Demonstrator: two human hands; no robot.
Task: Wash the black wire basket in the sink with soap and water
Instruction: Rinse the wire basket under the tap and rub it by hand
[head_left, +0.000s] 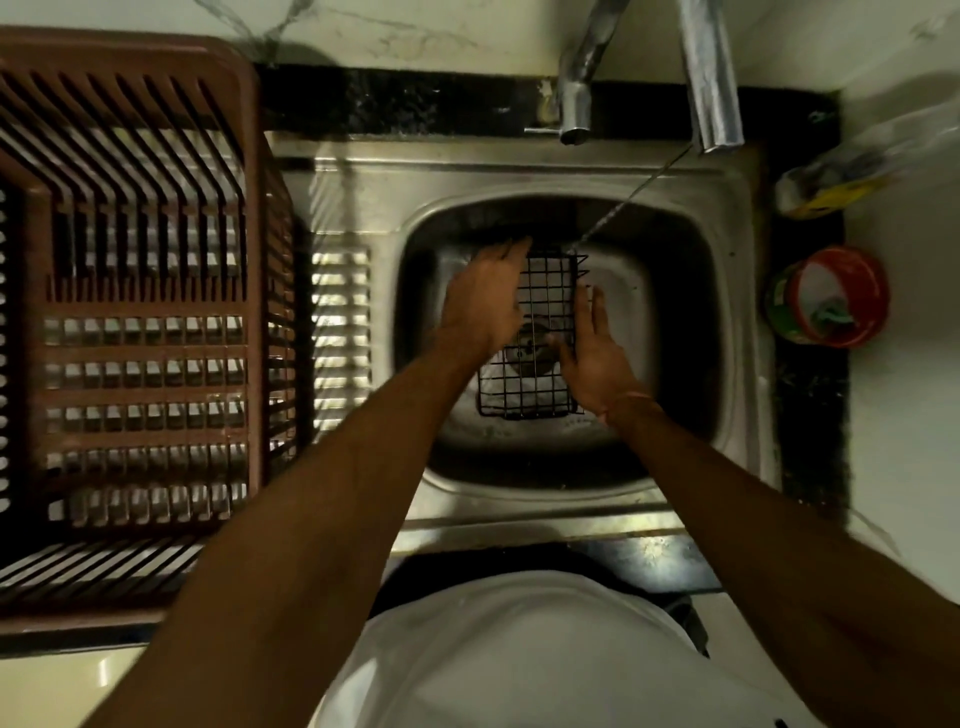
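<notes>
While water ran in a thin slanting stream from the chrome tap (709, 78), the step in hand looked like rinsing or rubbing down the mesh rather than first soaping it, though no suds could be made out. To the outside of the left hand stood the largest thing, a brown slatted plastic dish rack (130, 291), its ribs hard and evenly spaced. Beneath both hands lay the stainless steel sink (691, 322), a rounded-square basin with a dull, wet sheen and a ridged draining board on the left hand's side. Between the two hands, over the drain, sat the black wire basket (540, 364), a rectangular grid of thin coated wire with small hooks at the end farthest from the wrists, where the stream landed. The left hand (485, 299) lay flat and spread against the basket's long edge, fingers extended, pressing rather than clenching; the right hand (592, 348) rested likewise open-palmed on the opposite edge, so the basket was steadied between them, not gripped in a fist. Beyond the right hand, on the dark counter, stood a round red-rimmed tub (831, 296), possibly holding dish soap and a scrubber, too blurred to be sure. Next, I judged, one hand would need to turn the basket so the unwashed sides met the water.
</notes>
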